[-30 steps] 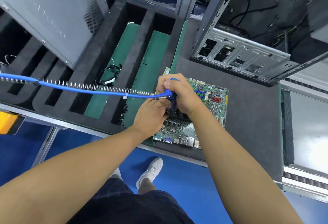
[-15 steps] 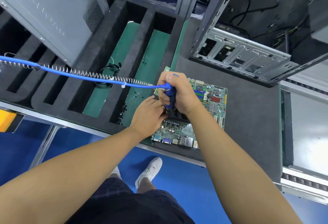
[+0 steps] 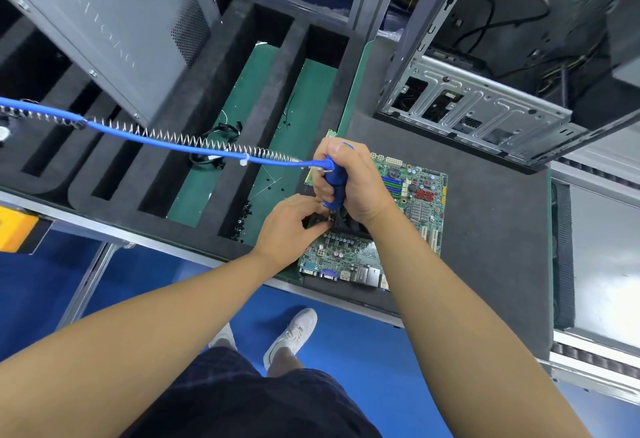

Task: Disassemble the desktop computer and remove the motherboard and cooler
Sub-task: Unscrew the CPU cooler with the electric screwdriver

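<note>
By the surface's (image 3: 491, 236) near edge, our right hand (image 3: 358, 188) wraps its fingers round the blue screwdriver (image 3: 335, 179), which stands upright over the motherboard (image 3: 420, 200). Our left hand (image 3: 289, 228) curls its fingers at the tip, and we cannot tell whether they hold anything.

Raised lettering (image 3: 95, 21) runs slantwise along a grey computer side panel (image 3: 145, 66) standing at upper left; viewed at an angle, it appears to read "lenovo". Printing on the green motherboard (image 3: 420, 195) lying on the tabletop is too small to make out. No other text can be read.
</note>
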`<state>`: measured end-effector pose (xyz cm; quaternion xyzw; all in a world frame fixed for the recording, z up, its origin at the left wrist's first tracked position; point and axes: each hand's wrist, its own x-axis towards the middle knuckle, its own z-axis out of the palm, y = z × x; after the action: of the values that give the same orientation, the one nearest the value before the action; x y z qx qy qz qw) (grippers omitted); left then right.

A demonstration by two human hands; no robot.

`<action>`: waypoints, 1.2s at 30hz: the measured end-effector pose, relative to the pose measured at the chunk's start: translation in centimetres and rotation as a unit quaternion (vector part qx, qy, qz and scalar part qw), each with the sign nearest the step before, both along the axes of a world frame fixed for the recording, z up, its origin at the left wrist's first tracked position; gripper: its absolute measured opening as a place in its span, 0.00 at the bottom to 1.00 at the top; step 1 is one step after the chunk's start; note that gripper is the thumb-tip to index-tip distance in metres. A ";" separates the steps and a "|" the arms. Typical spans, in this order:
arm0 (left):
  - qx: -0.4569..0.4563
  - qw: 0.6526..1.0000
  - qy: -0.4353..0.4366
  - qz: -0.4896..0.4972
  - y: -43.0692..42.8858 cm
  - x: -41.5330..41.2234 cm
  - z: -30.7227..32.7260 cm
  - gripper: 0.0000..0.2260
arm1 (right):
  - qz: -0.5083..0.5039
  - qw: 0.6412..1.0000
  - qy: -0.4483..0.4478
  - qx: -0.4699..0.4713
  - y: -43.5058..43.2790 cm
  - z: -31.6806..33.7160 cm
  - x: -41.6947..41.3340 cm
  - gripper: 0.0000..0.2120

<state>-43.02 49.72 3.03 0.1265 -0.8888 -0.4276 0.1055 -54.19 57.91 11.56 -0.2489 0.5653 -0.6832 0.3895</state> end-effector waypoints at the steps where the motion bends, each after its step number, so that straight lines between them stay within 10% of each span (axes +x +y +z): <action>1: 0.003 1.000 0.000 -0.001 0.0 0.0 0.1 0.07 | -0.005 1.000 0.003 -0.004 0.1 -0.1 -0.1 0.12; 36: 0.070 0.997 -0.009 -0.030 -0.2 0.0 0.4 0.05 | -0.025 0.999 -0.019 -0.007 1.1 0.8 -1.1 0.15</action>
<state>-43.04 49.48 3.46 0.1108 -0.8609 -0.4908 0.0750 -55.25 58.99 12.32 -0.2245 0.5594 -0.7011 0.3810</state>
